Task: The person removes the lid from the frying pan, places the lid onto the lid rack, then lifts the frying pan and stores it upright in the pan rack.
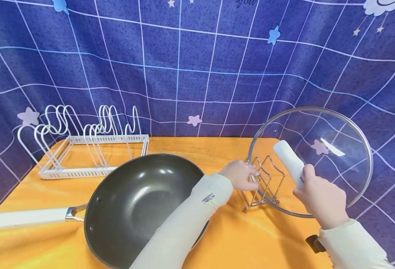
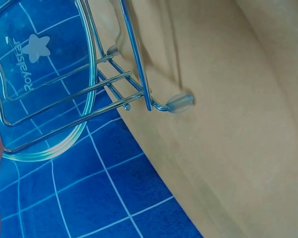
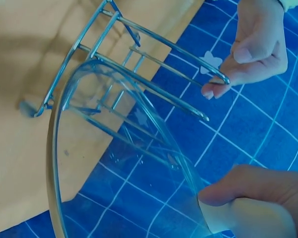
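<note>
A large glass lid (image 1: pixel 332 175) with a metal rim stands tilted on edge, its left side between the wires of a metal lid rack (image 1: pixel 266 179). My right hand (image 1: pixel 321 198) grips the white handle (image 1: pixel 289 158) of the lid, thumb along it. In the right wrist view the lid's rim (image 3: pixel 53 163) reaches down among the rack's wires. My left hand (image 1: pixel 239 175) is at the rack's left side, fingers curled at the top of an end wire (image 3: pixel 216 77). Only a sliver of that hand shows in the left wrist view.
A dark wok (image 1: pixel 143 201) with a long white handle (image 1: pixel 25 218) lies under my left forearm. Behind it, at the back left, stands a white rack (image 1: pixel 79 172) with several upright loops. A blue gridded curtain (image 1: pixel 197 74) hangs behind the orange-yellow tabletop (image 1: pixel 231 239).
</note>
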`<state>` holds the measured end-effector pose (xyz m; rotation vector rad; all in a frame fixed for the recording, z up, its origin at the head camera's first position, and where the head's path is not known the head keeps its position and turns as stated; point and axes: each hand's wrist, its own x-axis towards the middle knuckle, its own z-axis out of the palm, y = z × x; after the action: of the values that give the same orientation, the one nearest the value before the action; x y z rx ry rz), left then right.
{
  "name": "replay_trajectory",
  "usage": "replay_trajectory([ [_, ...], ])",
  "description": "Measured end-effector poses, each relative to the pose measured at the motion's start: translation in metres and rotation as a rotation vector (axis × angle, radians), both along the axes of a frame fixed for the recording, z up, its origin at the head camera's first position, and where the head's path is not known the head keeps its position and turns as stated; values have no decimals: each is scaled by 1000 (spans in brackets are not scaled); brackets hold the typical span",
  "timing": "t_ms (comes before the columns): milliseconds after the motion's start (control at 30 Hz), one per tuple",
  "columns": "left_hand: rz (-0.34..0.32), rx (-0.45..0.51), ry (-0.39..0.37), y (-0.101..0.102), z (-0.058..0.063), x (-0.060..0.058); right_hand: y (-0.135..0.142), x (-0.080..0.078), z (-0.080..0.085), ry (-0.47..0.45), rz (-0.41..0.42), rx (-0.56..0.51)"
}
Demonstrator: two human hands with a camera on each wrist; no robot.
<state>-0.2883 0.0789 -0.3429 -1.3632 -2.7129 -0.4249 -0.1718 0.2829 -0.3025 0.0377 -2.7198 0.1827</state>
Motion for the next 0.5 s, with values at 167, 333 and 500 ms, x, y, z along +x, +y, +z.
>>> replay_trajectory([
  [167,-8,17,4,0,-1,0,-4,-4,-8,130,29,36],
  [333,-2,20,-10,-1,0,1,-8,-7,-7,155,27,41],
  [500,0,20,-13,-1,0,2,-10,-10,-6,167,19,44],
])
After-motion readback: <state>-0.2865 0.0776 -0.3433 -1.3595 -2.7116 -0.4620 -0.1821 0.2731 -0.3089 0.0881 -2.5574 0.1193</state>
